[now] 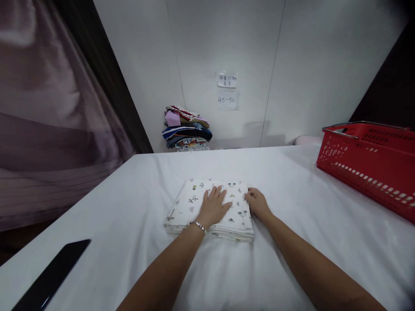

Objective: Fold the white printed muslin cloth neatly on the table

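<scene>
A white cloth (184, 205) with small grey, green and tan printed motifs lies folded in several layers on the white-covered table. My left hand (214, 206) rests flat on top of it, fingers spread, with a bracelet at the wrist. At the cloth's right edge, my right hand (257, 203) has its thumb and fingers closed on the folded side. Its fingertips are partly hidden by the hand itself.
A red plastic basket (366, 155) with metal handles stands at the right. Folded fabrics (187, 129) are stacked against the far wall. A black flat device (55, 274) lies at the near left. Pinkish curtain (48, 108) hangs on the left; paper notes (227, 90) are on the wall.
</scene>
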A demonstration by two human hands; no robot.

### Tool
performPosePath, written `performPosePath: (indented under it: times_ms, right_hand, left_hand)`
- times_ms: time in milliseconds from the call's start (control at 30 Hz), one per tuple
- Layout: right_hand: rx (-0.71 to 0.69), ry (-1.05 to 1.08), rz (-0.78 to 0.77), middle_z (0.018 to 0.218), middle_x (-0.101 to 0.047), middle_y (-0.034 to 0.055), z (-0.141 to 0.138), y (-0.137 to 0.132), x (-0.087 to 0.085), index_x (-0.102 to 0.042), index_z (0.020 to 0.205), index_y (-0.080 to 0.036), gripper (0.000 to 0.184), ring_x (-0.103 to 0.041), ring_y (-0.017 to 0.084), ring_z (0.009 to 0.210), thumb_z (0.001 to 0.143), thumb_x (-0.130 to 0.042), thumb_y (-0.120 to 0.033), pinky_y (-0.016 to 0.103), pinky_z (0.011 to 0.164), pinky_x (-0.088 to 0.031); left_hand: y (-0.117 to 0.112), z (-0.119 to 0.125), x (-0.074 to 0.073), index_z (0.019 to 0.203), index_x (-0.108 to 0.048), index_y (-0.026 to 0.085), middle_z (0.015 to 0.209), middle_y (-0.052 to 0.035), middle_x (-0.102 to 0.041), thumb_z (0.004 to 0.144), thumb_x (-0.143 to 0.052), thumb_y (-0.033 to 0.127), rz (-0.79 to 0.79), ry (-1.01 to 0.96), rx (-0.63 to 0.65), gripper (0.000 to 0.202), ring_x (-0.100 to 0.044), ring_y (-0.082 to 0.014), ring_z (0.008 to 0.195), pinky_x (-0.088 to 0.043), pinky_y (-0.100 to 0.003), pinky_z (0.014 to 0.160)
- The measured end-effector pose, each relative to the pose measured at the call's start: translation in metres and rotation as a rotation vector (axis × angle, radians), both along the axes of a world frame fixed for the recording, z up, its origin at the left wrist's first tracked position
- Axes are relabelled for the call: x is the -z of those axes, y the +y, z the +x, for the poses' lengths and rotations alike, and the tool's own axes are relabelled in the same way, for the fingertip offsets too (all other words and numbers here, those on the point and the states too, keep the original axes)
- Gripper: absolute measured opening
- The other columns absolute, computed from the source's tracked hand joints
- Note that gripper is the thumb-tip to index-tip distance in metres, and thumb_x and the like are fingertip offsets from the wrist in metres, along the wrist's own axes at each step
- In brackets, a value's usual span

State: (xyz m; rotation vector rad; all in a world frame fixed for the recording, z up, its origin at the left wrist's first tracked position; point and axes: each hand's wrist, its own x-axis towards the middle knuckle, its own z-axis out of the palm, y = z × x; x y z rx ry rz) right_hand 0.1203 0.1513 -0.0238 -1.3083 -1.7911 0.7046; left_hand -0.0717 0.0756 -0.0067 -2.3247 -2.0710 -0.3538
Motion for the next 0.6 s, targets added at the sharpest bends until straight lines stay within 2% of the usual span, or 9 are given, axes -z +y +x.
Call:
performPosePath:
  times_ms: [67,167,267,333,400,500,600]
  right_hand:
    - [-0.003,-0.010,-0.004,0.103,-0.064,0.0081,0.001,0.002,0.001,-0.057,0.065,-0.019,0.019,-0.059,0.020,0.084,0.074,-0.046,-0.033,0.036,0.078,-0.046]
    - [0.039,-0.062,0.079,0.118,-0.058,0.0131,-0.002,0.003,-0.007,-0.060,0.096,-0.016,0.032,-0.053,0.026,0.106,0.078,-0.044,-0.036,0.042,0.089,-0.042]
    - [-0.008,-0.199,0.263,0.138,-0.041,0.0166,-0.014,-0.002,-0.025,-0.049,0.122,-0.012,0.047,-0.030,0.027,0.131,0.084,-0.041,-0.038,0.045,0.103,-0.029]
    - [-0.097,-0.296,0.349,0.145,-0.030,0.0151,-0.026,-0.008,-0.037,-0.041,0.132,-0.012,0.053,-0.017,0.026,0.137,0.087,-0.039,-0.039,0.045,0.107,-0.023]
    - [-0.169,-0.407,0.359,0.148,-0.024,0.0160,-0.037,-0.013,-0.040,-0.035,0.137,-0.009,0.059,-0.011,0.026,0.138,0.088,-0.039,-0.042,0.045,0.108,-0.019]
    - [-0.198,-0.586,0.249,0.144,-0.028,0.0227,-0.044,-0.012,-0.025,-0.036,0.135,-0.002,0.065,-0.015,0.032,0.136,0.087,-0.040,-0.046,0.048,0.107,-0.018]
    - [-0.179,-0.670,0.204,0.142,-0.032,0.0230,-0.042,-0.006,-0.001,-0.040,0.132,-0.002,0.065,-0.020,0.033,0.135,0.088,-0.037,-0.049,0.051,0.105,-0.019]
  left_hand:
    - [0.000,0.000,-0.001,0.138,-0.035,0.024,0.149,-0.0059,-0.026,0.089,-0.028,0.055,-0.013,-0.004,-0.003,0.058,-0.016,-0.0258,0.138,-0.013,-0.051,0.110]
    - [0.000,0.000,-0.004,0.139,-0.034,0.023,0.149,-0.0065,-0.024,0.089,-0.028,0.054,-0.047,-0.022,-0.006,0.059,-0.015,-0.0253,0.139,-0.011,-0.050,0.111]
    - [-0.001,0.001,-0.009,0.140,-0.032,0.024,0.150,-0.0070,-0.022,0.088,-0.029,0.057,-0.122,-0.052,-0.012,0.061,-0.013,-0.0258,0.139,-0.012,-0.050,0.110]
    - [-0.002,0.001,-0.009,0.140,-0.031,0.024,0.150,-0.0075,-0.022,0.087,-0.030,0.059,-0.127,-0.051,-0.030,0.064,-0.012,-0.0267,0.139,-0.012,-0.052,0.110]
    - [-0.005,0.002,-0.008,0.140,-0.030,0.023,0.150,-0.0083,-0.023,0.086,-0.030,0.060,-0.087,-0.029,-0.047,0.065,-0.012,-0.0272,0.139,-0.012,-0.053,0.110]
    - [-0.009,0.002,-0.003,0.140,-0.031,0.023,0.149,-0.0076,-0.026,0.087,-0.029,0.058,-0.043,-0.002,-0.038,0.063,-0.014,-0.0265,0.139,-0.015,-0.052,0.110]
    - [-0.012,0.003,0.001,0.140,-0.031,0.024,0.149,-0.0055,-0.025,0.088,-0.027,0.058,-0.033,-0.011,-0.020,0.062,-0.014,-0.0248,0.139,-0.015,-0.050,0.111]
